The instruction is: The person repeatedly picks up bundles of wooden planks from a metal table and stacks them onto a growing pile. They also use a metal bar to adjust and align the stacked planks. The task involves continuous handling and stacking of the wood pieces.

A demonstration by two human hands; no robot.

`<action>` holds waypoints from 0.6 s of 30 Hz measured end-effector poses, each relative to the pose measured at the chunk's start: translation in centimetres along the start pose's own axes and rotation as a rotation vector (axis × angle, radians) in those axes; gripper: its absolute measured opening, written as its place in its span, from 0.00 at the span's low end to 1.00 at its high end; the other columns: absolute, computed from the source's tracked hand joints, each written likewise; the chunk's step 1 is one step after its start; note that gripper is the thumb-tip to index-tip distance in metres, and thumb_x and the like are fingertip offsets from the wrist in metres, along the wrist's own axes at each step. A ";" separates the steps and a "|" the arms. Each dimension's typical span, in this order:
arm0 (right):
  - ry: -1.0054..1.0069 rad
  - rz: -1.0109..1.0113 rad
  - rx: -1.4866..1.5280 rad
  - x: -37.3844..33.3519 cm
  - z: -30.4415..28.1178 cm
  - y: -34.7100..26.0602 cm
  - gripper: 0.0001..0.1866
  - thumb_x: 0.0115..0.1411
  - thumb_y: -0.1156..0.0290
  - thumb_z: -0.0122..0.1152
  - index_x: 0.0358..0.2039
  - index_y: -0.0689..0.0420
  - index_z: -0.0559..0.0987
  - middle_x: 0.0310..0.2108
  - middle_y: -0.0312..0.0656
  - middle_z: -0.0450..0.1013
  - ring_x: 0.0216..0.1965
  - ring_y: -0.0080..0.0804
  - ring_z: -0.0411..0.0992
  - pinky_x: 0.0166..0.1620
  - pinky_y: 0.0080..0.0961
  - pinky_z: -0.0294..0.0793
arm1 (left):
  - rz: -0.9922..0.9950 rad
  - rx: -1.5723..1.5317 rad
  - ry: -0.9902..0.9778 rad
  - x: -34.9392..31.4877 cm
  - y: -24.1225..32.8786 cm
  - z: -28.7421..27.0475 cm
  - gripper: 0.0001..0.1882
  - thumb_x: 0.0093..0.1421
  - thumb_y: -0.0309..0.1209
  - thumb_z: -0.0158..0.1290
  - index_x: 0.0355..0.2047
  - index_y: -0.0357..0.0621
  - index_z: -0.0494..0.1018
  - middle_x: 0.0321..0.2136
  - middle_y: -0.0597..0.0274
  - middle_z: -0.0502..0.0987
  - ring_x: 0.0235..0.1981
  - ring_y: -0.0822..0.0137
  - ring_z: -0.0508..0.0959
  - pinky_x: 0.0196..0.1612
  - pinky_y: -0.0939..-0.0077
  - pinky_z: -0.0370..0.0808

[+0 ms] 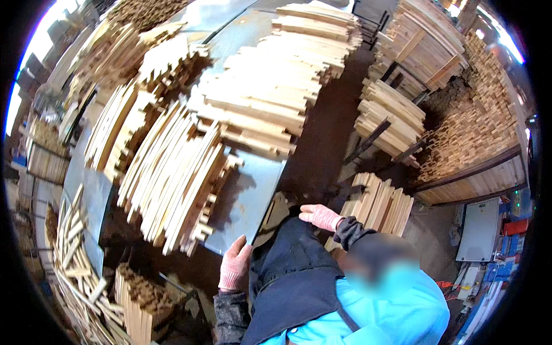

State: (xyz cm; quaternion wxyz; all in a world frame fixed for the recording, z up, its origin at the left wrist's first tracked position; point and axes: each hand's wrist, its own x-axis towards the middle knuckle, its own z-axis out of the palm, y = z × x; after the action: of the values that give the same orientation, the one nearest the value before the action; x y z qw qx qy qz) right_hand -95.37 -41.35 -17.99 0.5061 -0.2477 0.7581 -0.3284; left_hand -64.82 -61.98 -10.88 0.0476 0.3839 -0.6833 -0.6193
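Observation:
My left hand (234, 265), in a pinkish work glove, is by the near corner of a grey metal table (248, 183). Its fingers are stretched out and I see nothing in them. In front of my dark apron (296, 267), my right hand (320, 217) wears a similar glove. Those fingers are extended too, with nothing visible in them. A stack of wooden strips (175, 178) lies on the table ahead of my left hand. Close to my right hand is a smaller pile of wooden pieces (376, 204).
A long row of pale boards (267, 86) covers the far part of the table. Loose wood offcuts (80, 270) heap up at the lower left. On the right stand a rack of boards (391, 115), a large stack of wood ends (477, 132) and a white cabinet (479, 229).

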 end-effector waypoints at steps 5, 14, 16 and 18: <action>0.434 -0.144 0.190 13.9 -17.6 -2.2 0.43 0.67 0.58 0.68 0.74 0.68 0.62 0.71 0.59 0.66 0.70 0.49 0.69 0.71 0.35 0.66 | -0.066 -0.281 0.007 15.1 3.7 5.1 0.33 0.70 0.35 0.59 0.71 0.30 0.65 0.66 0.44 0.73 0.68 0.55 0.72 0.71 0.65 0.66; 0.857 -0.180 -0.123 33.4 -45.7 -8.2 0.45 0.63 0.56 0.70 0.76 0.57 0.62 0.74 0.55 0.62 0.75 0.50 0.59 0.75 0.36 0.59 | -0.326 -0.741 0.328 40.4 13.4 14.4 0.34 0.72 0.37 0.57 0.73 0.42 0.58 0.38 0.66 0.77 0.35 0.71 0.79 0.38 0.76 0.77; 0.912 -0.238 -0.146 37.3 -48.7 -8.6 0.43 0.63 0.57 0.70 0.74 0.58 0.65 0.73 0.55 0.63 0.74 0.49 0.60 0.75 0.36 0.59 | -0.357 -0.800 0.291 43.5 14.4 15.0 0.28 0.71 0.32 0.56 0.68 0.49 0.60 0.34 0.67 0.75 0.30 0.72 0.77 0.30 0.80 0.72; 0.893 -0.218 -0.190 40.3 -51.2 -7.4 0.41 0.62 0.56 0.69 0.72 0.60 0.68 0.71 0.57 0.66 0.72 0.51 0.64 0.74 0.38 0.62 | -0.400 -0.817 0.267 45.9 15.2 15.3 0.18 0.72 0.28 0.55 0.56 0.56 0.60 0.31 0.67 0.74 0.24 0.71 0.76 0.21 0.81 0.68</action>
State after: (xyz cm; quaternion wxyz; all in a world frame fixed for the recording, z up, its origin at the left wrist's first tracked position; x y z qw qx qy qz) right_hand -157.37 -62.09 -22.90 0.0683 -0.2057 0.8980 -0.3830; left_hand -112.30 -77.32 -19.76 0.1618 0.5340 -0.2844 -0.7796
